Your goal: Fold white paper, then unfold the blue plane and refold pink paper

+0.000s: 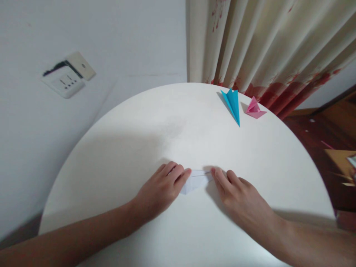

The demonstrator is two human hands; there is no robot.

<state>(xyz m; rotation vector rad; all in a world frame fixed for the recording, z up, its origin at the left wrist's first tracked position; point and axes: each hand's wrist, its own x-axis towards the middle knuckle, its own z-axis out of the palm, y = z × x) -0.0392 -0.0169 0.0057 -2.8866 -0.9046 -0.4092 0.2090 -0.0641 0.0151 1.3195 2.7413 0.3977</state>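
Observation:
A small folded sheet of white paper [196,182] lies on the white round table [133,122], a crease line running along its far edge. My left hand [165,181] is closed on the paper's left end, thumb and fingers pressed together there. At the right end my right hand [232,185] pinches the far corner with its fingers curled. The parts of the paper under both hands are hidden.
Near the table's far right edge lie a blue paper plane [233,105] and a pink folded paper figure [254,109]. Behind them hangs a cream and red curtain [250,44]. Wall sockets [66,79] are at the left, and a cardboard piece [338,161] is below the table at right.

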